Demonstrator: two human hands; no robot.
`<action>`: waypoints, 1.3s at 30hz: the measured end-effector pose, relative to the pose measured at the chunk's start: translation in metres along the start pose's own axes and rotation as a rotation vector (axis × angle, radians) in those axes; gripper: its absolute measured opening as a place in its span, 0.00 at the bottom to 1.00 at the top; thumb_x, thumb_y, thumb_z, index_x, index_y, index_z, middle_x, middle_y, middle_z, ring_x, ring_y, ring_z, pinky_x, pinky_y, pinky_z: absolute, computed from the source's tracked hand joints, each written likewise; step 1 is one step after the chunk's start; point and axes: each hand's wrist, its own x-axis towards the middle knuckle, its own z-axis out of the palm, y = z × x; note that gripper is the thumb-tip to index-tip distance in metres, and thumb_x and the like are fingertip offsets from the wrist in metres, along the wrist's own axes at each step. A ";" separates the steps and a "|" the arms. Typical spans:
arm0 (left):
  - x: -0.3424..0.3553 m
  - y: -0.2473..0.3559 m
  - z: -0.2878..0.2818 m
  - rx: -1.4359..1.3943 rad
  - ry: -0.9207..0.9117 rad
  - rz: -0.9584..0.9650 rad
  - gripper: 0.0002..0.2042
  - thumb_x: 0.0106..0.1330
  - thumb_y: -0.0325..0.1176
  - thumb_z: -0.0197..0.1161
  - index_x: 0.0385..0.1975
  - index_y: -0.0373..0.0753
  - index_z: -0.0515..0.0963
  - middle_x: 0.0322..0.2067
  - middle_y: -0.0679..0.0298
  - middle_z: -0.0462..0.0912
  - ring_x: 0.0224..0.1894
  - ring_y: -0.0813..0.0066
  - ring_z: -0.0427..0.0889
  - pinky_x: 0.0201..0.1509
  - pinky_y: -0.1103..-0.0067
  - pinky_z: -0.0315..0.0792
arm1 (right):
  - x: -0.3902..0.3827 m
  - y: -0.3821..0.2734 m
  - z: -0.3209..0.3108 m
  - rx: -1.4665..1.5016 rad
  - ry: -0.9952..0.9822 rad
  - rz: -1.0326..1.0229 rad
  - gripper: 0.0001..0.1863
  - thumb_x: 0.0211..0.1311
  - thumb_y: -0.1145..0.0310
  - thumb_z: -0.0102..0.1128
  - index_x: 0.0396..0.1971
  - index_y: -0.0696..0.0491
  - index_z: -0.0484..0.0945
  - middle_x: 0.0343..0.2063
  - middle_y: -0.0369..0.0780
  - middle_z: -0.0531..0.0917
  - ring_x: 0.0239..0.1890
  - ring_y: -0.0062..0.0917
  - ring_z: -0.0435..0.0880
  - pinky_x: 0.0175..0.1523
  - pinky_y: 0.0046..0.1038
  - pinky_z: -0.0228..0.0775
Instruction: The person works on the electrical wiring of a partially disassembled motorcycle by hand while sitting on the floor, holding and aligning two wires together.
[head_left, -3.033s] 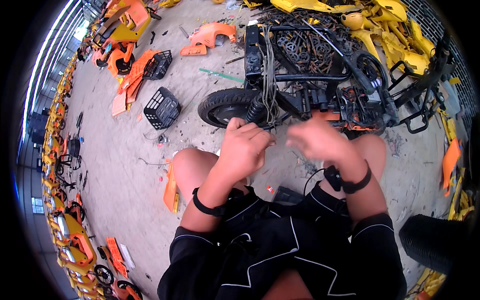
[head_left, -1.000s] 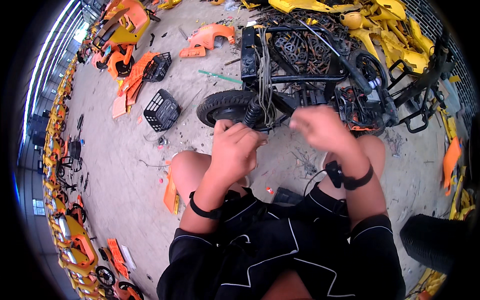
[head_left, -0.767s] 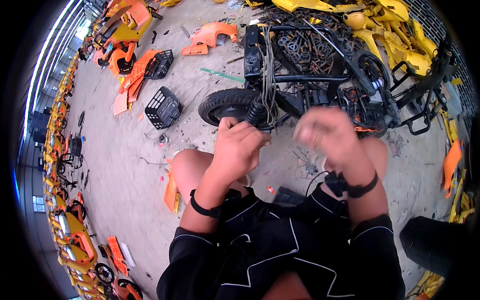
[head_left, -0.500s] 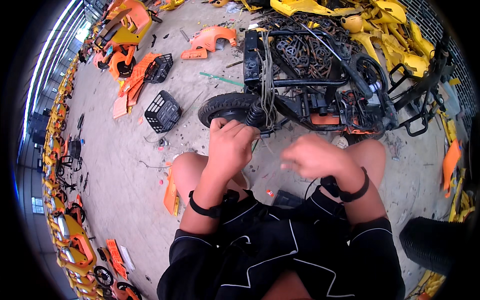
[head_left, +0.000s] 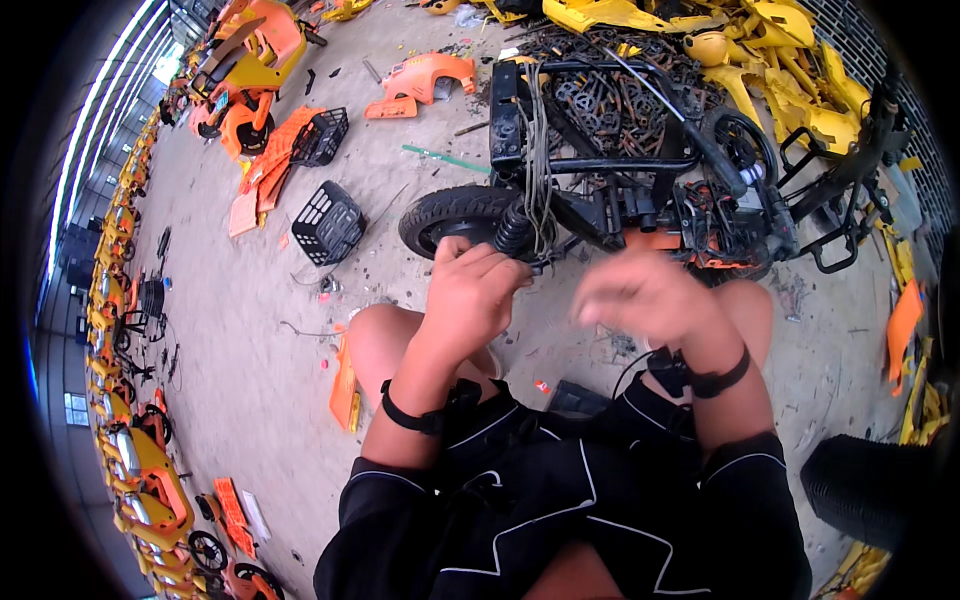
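Observation:
A stripped black scooter frame (head_left: 620,164) lies before me, with its rear tyre (head_left: 429,225), coiled shock absorber (head_left: 514,226) and a bundle of grey cables (head_left: 540,160) hanging over it. My left hand (head_left: 474,300) is closed at the shock's lower end, by the tyre; what its fingers hold is hidden. My right hand (head_left: 640,300) is a little to the right, blurred, with loosely bent fingers apart and nothing visible in them. It is below an orange piece (head_left: 650,239) inside the frame.
Black plastic baskets (head_left: 328,222) and orange panels (head_left: 265,185) lie at left, with a long row of scooters (head_left: 150,480) beyond. Rusty metal parts (head_left: 600,95) and yellow body panels (head_left: 815,115) are piled behind the frame. A dark ribbed object (head_left: 855,480) sits at lower right.
My right hand has moved back and forth: higher a second ago, lower half a second ago, now between. My left hand stays closed, shifted slightly left from three seconds ago.

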 end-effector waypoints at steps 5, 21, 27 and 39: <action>0.007 0.012 -0.005 -0.083 -0.034 0.003 0.11 0.46 0.18 0.62 0.27 0.43 0.81 0.24 0.70 0.82 0.28 0.71 0.78 0.41 0.73 0.63 | 0.007 0.038 -0.021 -0.362 0.305 0.188 0.10 0.64 0.65 0.60 0.33 0.57 0.81 0.22 0.41 0.81 0.25 0.30 0.80 0.33 0.32 0.71; 0.002 0.000 0.003 -0.087 0.006 -0.143 0.04 0.54 0.26 0.67 0.28 0.43 0.81 0.22 0.66 0.79 0.27 0.66 0.77 0.40 0.72 0.64 | 0.017 0.049 0.004 -0.381 0.209 -0.117 0.25 0.61 0.63 0.65 0.55 0.58 0.73 0.51 0.49 0.79 0.56 0.42 0.77 0.61 0.36 0.67; -0.004 -0.008 0.003 -0.098 -0.009 -0.061 0.07 0.49 0.25 0.63 0.28 0.43 0.80 0.23 0.62 0.79 0.30 0.61 0.78 0.41 0.67 0.65 | 0.023 0.047 0.032 -0.168 0.146 -0.036 0.24 0.60 0.65 0.67 0.54 0.58 0.74 0.46 0.46 0.82 0.51 0.34 0.80 0.57 0.35 0.70; -0.008 0.004 0.001 -0.004 0.091 -0.053 0.06 0.53 0.26 0.66 0.30 0.45 0.80 0.23 0.69 0.79 0.29 0.70 0.77 0.42 0.72 0.63 | 0.024 0.034 0.034 -0.698 0.190 -0.130 0.04 0.57 0.72 0.63 0.32 0.55 0.81 0.25 0.45 0.82 0.28 0.43 0.81 0.35 0.36 0.73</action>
